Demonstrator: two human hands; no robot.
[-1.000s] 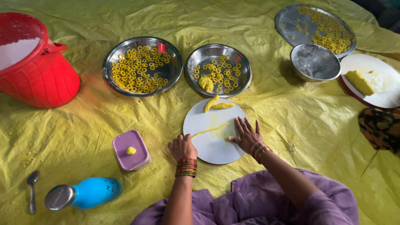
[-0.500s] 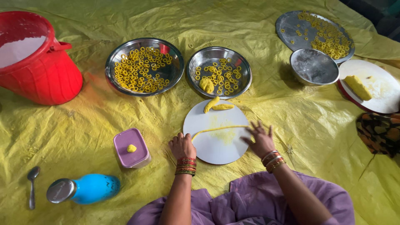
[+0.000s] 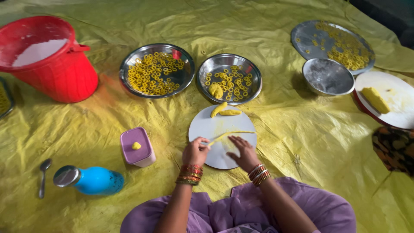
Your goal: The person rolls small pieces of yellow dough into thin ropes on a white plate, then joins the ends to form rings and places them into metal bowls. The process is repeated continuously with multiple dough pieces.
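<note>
A thin yellow dough rope (image 3: 233, 133) lies across a round white board (image 3: 202, 127) in front of me. My left hand (image 3: 195, 151) pinches the rope's near left end at the board's edge. My right hand (image 3: 240, 150) rests flat on the board, just below the rope, fingers spread. Two short dough pieces (image 3: 224, 110) sit at the board's far rim. Beyond it a steel plate (image 3: 254, 74) holds a dough lump and several yellow rings, and a bigger steel plate (image 3: 129, 64) to its left holds several more.
A red bucket (image 3: 64, 77) of white flour stands far left. A purple box (image 3: 139, 151) with a dough bit, a blue bottle (image 3: 92, 180) and a spoon (image 3: 43, 174) lie near left. At right are a ring-covered tray (image 3: 306, 36), a steel bowl (image 3: 327, 77) and a white plate (image 3: 403, 97) with dough.
My right hand has slid back from the board's right side toward its near middle. My left hand now pinches the rope's end; the rope lies slanted.
</note>
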